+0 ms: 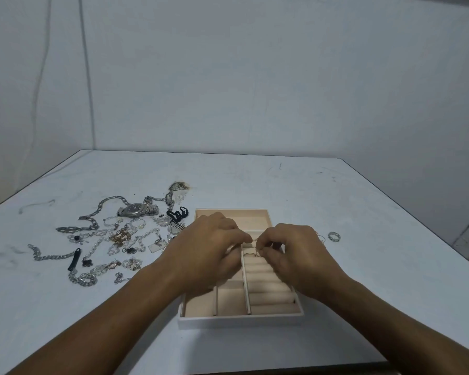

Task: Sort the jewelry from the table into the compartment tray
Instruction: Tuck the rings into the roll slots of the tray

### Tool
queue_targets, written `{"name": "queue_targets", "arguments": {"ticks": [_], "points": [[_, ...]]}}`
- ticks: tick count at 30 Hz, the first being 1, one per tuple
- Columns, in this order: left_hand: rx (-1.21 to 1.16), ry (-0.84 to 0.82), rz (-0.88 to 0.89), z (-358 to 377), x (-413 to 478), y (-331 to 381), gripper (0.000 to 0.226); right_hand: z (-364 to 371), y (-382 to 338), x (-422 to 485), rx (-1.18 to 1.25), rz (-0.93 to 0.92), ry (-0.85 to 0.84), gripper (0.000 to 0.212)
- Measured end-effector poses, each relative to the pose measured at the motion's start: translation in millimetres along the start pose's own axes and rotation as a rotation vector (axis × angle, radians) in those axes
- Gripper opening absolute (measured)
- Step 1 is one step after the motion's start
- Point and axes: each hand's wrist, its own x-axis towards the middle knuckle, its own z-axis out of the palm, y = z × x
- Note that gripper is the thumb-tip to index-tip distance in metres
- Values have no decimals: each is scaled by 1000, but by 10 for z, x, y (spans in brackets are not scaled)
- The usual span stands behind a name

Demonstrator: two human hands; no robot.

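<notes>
A beige compartment tray sits on the table in front of me. Both hands hover over its middle. My left hand and my right hand have curled fingers that meet at a small thin ring above the ring-roll section. One ring sits in the top slot of the rolls. A heap of jewelry lies left of the tray: chains, pearl strands, a steel watch, black pieces. A silver ring lies on the table right of the tray.
The white table ends at a dark edge on the right and at the back, against a plain wall. A thick chain and a black strap lie at the left end of the heap.
</notes>
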Motion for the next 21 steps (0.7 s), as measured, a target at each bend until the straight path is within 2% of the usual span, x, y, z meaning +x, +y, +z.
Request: {"name": "queue_targets", "arguments": {"ticks": [4,8,15,21], "points": [[-33,-20,-45,-29,2,39,37,-11,21,-24,-6,5,-17,15],[-24,-27,-50,-36,8,49,32,11,87,-75,-47,-23,-20,23],[-23,-50,-68,-46,39,74,45,63,104,-139,-209,-162,7,24],[12,-35,-65,0,129,76,41,23,121,-154,-204,-109,-45,32]]}}
